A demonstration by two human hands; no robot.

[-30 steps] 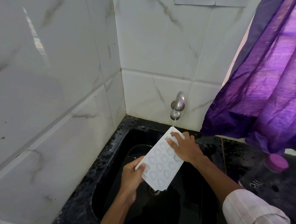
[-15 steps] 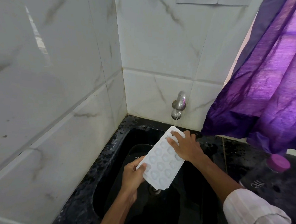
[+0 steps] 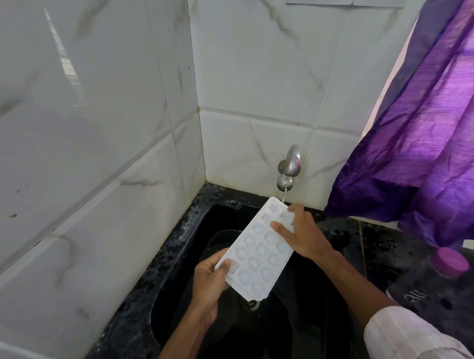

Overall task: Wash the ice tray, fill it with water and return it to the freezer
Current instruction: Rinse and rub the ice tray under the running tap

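A white ice tray with several shaped cells is held tilted over the black sink, its far end under a thin stream from the steel wall tap. My left hand grips the tray's near left corner, thumb on top. My right hand lies on the tray's far right part, fingers spread flat over the cells.
White marble tiles close in the left and back. A purple curtain hangs at the right. A dark bottle with a pink cap stands on the black counter to the right of the sink.
My right hand's fingers have slid a little down the tray's cells. The tray and my left hand stay almost where they were.
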